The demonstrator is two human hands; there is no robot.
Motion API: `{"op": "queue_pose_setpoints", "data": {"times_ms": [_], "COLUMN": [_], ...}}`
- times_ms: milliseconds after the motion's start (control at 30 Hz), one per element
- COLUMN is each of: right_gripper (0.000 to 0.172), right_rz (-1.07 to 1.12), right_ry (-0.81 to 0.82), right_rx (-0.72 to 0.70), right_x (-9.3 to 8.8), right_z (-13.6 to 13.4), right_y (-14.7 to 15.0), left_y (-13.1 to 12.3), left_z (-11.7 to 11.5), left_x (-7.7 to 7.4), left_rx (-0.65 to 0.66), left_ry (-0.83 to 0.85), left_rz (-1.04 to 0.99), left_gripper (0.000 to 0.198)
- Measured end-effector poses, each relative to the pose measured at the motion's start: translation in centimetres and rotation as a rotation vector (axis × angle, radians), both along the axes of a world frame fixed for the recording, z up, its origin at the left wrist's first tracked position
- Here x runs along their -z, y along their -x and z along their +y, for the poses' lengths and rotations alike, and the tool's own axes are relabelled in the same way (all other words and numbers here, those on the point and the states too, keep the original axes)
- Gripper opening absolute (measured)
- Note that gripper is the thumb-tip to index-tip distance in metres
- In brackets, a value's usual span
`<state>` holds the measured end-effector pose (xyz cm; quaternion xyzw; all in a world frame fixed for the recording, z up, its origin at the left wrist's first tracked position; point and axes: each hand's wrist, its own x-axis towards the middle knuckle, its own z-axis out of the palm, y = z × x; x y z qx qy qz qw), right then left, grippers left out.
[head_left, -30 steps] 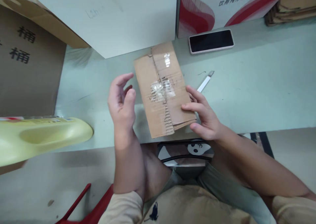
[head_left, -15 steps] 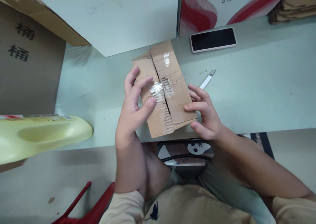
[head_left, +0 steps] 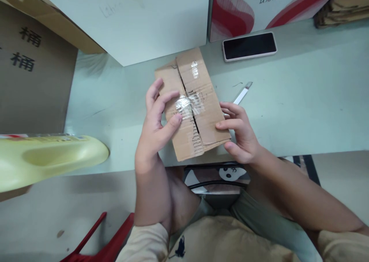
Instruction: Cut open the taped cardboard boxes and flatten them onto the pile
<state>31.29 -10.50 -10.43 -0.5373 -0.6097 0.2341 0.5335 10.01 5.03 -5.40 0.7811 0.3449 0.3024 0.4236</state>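
Observation:
A small brown cardboard box (head_left: 207, 127) lies tilted on the table's front part, its two top flaps meeting at a narrow dark gap. Crinkled clear tape (head_left: 184, 103) crosses that gap near the middle. My left hand (head_left: 157, 119) grips the left side, with thumb and some fingertips on the top. At the lower right corner, my right hand (head_left: 239, 133) holds the edge between its thumb and fingers. Just beyond that hand lies a white utility knife (head_left: 243, 92), its blade end pointing away and its near end hidden by my fingers.
A phone (head_left: 249, 46) lies at the back, before a red and white carton (head_left: 230, 15). Large white (head_left: 155, 23) and brown (head_left: 34, 89) boxes stand at the back and left. A yellow bottle (head_left: 52, 158) lies near the front-left edge; below is a red stool (head_left: 115, 239).
Both hands keep their hold, and the box stays in nearly the same place. Only a very slight shift of the right fingers and the view shows.

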Motion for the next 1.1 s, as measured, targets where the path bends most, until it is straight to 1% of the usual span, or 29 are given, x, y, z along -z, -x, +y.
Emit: {"op": "queue_pose_setpoints", "data": {"times_ms": [67, 133, 200, 267, 300, 333, 367, 433, 500, 633, 700, 767, 800, 867, 900, 967, 1000, 1033, 1067, 1100], "right_gripper": [0.054, 0.052, 0.046, 0.045, 0.046, 0.046, 0.044, 0.039, 0.037, 0.035, 0.033, 0.029, 0.029, 0.035, 0.037, 0.032, 0.028, 0.029, 0.037, 0.049], "right_rz": [0.005, -0.027, -0.11, -0.234, -0.307, -0.381, -0.449, -0.55, -0.606, -0.678, -0.673, -0.604, -0.539, -0.362, -0.266, -0.086, -0.007, 0.065, 0.127, 0.166], "right_ry": [-0.004, 0.049, 0.231, 0.488, 0.597, 0.672, 0.714, 0.742, 0.788, 0.957, 0.989, 0.964, 0.926, 0.793, 0.713, 0.546, 0.451, 0.341, 0.216, 0.085], "right_rx": [0.045, 0.178, 0.341, 0.436, 0.449, 0.45, 0.443, 0.425, 0.417, 0.4, 0.398, 0.423, 0.436, 0.461, 0.465, 0.446, 0.416, 0.375, 0.329, 0.293], "right_x": [0.1, 0.2, 0.2, 0.3, 0.3, 0.5, 0.5, 0.6, 0.3, -0.7, -1.1, -1.3, -1.3, -1.3, -1.2, -0.7, -0.3, 0.1, 0.5, 0.8], "right_z": [-0.1, -0.1, 0.2, 0.7, 1.0, 1.3, 1.5, 1.9, 2.2, 2.5, 2.5, 2.4, 2.3, 2.0, 1.8, 1.4, 1.2, 1.1, 1.0, 0.9], "right_y": [-0.3, -0.9, -1.7, -2.6, -3.0, -3.2, -3.4, -3.4, -3.1, -2.6, -2.5, -2.5, -2.4, -2.4, -2.3, -2.5, -2.6, -2.7, -2.9, -3.0], "left_y": [0.1, 0.2, 0.3, 0.2, 0.1, 0.1, 0.1, 0.1, 0.3, 0.8, 0.9, 1.0, 1.0, 0.9, 0.9, 0.9, 0.9, 0.9, 0.9, 0.9], "left_z": [0.1, 0.3, 0.3, 0.3, 0.3, 0.2, 0.2, 0.3, 0.6, 1.2, 1.4, 1.4, 1.4, 1.4, 1.4, 1.4, 1.4, 1.4, 1.4, 1.4], "left_x": [0.2, 0.4, 0.5, 0.5, 0.4, 0.5, 0.5, 0.8, 1.3, 2.3, 2.5, 2.6, 2.6, 2.5, 2.5, 2.5, 2.6, 2.6, 2.7, 2.7], "left_rx": [0.003, 0.021, 0.031, 0.015, 0.004, -0.001, 0.003, 0.021, 0.048, 0.115, 0.131, 0.137, 0.139, 0.141, 0.14, 0.146, 0.151, 0.156, 0.16, 0.162], "left_ry": [-0.025, -0.069, -0.096, -0.085, -0.071, -0.063, -0.063, -0.084, -0.115, -0.171, -0.186, -0.193, -0.195, -0.198, -0.2, -0.203, -0.206, -0.209, -0.213, -0.216], "left_rz": [0.0, 0.005, 0.015, 0.017, 0.016, 0.014, 0.01, -0.007, -0.034, -0.069, -0.072, -0.066, -0.063, -0.062, -0.065, -0.066, -0.063, -0.059, -0.058, -0.059], "left_gripper": [0.064, 0.06, 0.059, 0.063, 0.065, 0.067, 0.066, 0.061, 0.056, 0.056, 0.055, 0.055, 0.055, 0.056, 0.056, 0.056, 0.055, 0.055, 0.054, 0.054]}}
